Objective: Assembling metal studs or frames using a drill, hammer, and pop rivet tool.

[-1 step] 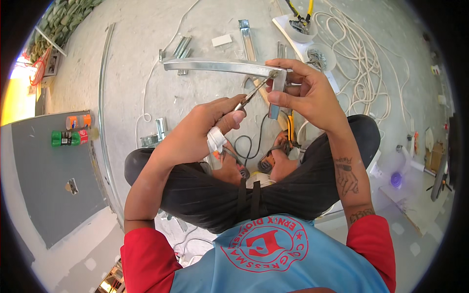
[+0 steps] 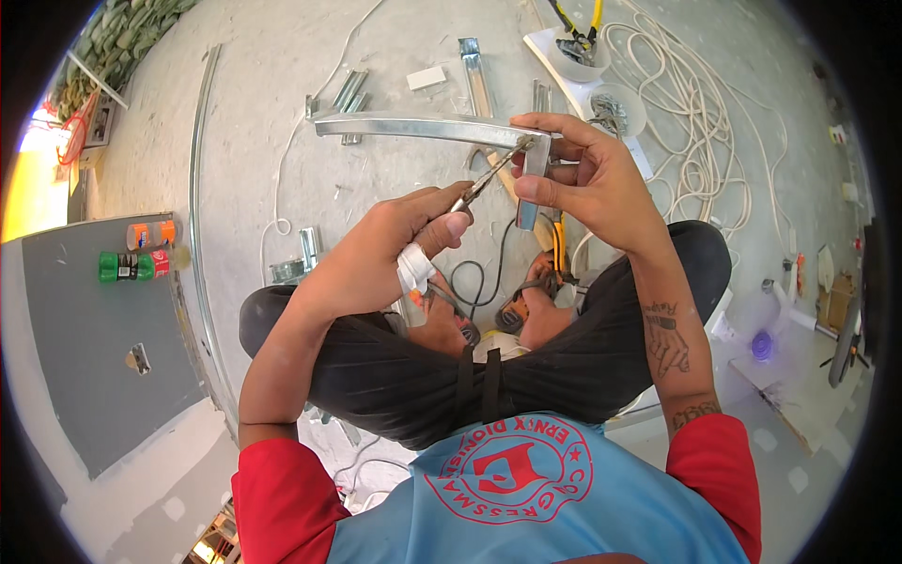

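Note:
My left hand point(image 2: 399, 240) is closed around a slim metal hand tool, possibly pliers point(image 2: 489, 180); its kind is partly hidden by my fingers. The tool's tip touches the corner where a long galvanized metal channel point(image 2: 404, 125) meets a short metal piece point(image 2: 536, 164). My right hand point(image 2: 601, 183) grips that corner, thumb on the short piece and fingers over and behind it. The long channel reaches out leftward above the floor. Something white point(image 2: 416, 269) shows below my left thumb.
Short metal channel offcuts point(image 2: 351, 94) lie on the concrete floor. Coiled white cable point(image 2: 691, 113) spreads at the right, beside tubs of hardware point(image 2: 611, 111). Between my feet is an orange and black power tool point(image 2: 515, 310) with a dark cord. Bottles point(image 2: 132, 266) rest on a grey board point(image 2: 85, 357).

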### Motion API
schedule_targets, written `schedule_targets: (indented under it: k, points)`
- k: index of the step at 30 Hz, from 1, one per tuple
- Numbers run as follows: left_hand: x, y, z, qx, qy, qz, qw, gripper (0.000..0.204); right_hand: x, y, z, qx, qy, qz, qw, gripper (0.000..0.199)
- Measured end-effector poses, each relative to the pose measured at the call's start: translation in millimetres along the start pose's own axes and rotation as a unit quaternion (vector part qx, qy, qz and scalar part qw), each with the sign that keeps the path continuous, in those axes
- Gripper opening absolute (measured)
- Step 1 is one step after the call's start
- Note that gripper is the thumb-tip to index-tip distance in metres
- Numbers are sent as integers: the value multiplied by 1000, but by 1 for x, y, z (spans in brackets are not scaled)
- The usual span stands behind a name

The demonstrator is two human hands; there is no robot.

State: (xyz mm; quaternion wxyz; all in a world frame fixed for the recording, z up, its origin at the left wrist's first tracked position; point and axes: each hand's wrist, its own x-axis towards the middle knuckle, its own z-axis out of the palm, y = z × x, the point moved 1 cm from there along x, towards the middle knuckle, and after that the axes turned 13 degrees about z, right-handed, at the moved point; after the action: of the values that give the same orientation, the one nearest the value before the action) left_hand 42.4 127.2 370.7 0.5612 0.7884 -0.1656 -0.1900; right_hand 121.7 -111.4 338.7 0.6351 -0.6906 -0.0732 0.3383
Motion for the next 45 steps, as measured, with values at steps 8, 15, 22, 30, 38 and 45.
schedule_targets:
  k: [8, 15, 22, 30, 38, 45]
  points:
    - [2, -10, -1, 59, 8, 72, 996, 44, -1, 0, -1, -13, 7, -9, 1000, 57]
    - [6, -6, 3, 126, 46, 117, 984, 40, -2, -1, -1, -11, 12, -9, 1000, 56]
    - [6, -10, 11, 229, 71, 97, 966, 43, -3, -1, 3, -33, 35, -19, 999, 56]
    - [6, -14, 9, 274, 79, 96, 954, 42, -4, -1, 7, -37, 45, -8, 998, 58]
    - [7, -17, 11, 325, 125, 111, 931, 35, -3, -1, 12, -17, 56, -34, 998, 54]
    - [7, -23, 9, 337, 137, 125, 923, 33, -4, -1, 13, 10, 41, -30, 999, 55]
